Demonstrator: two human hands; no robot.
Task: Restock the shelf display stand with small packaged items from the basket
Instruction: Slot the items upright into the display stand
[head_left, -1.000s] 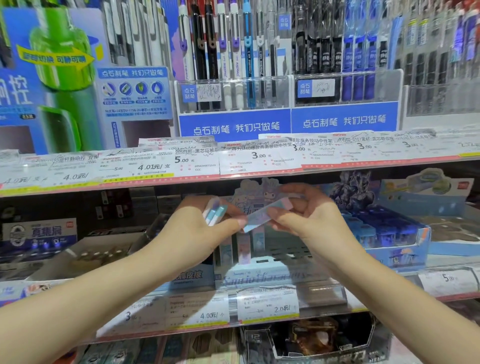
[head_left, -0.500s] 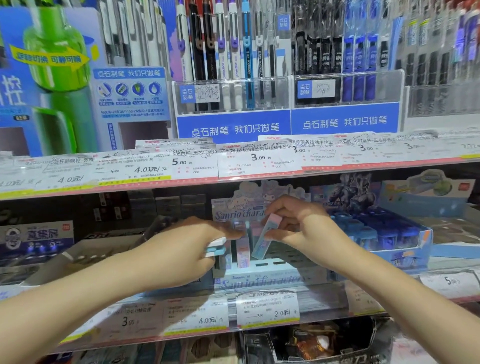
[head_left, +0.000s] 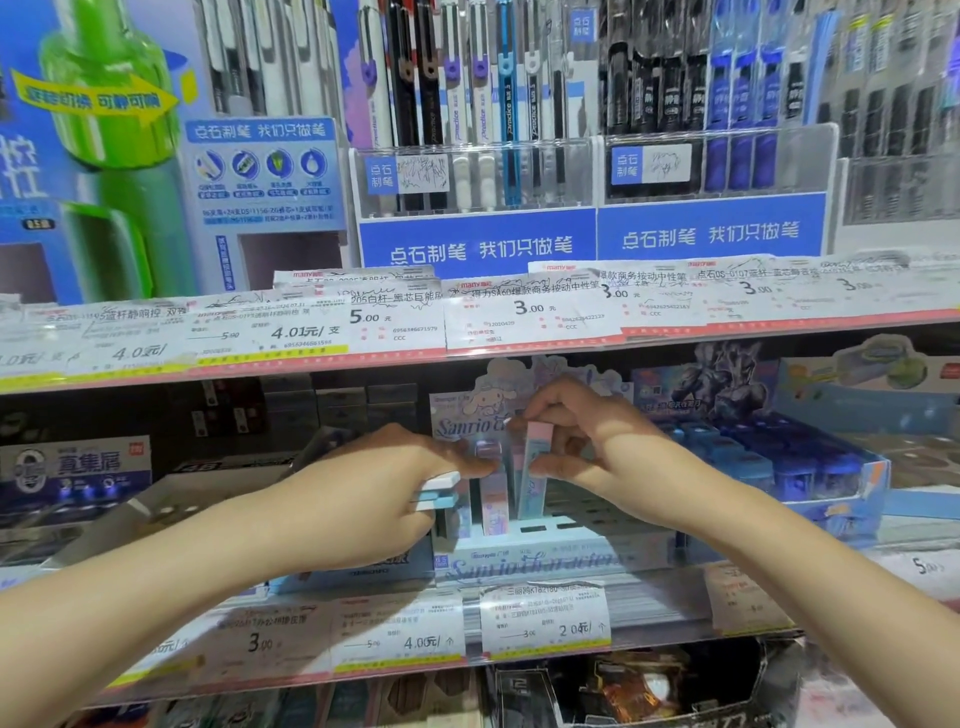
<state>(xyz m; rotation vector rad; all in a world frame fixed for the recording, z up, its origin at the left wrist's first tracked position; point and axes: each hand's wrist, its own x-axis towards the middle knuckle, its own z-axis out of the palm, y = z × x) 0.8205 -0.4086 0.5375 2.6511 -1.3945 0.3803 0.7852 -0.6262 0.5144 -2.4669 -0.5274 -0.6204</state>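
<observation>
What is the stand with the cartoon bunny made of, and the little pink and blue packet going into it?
Display stand: looks like printed cardboard, matte, with a flat cut-out backboard and slots cut in its top. Packet pinched by the right hand: probably a thin card or plastic box with pastel print and straight edges; I can't tell which.

Both hands (head_left: 374, 499) (head_left: 587, 441) forward, fingers curled.

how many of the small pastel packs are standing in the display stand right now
2 show: one upright pack in the display stand by the left hand, and one pack that the right hand is slotting in beside it. The hands may hide others.
</observation>
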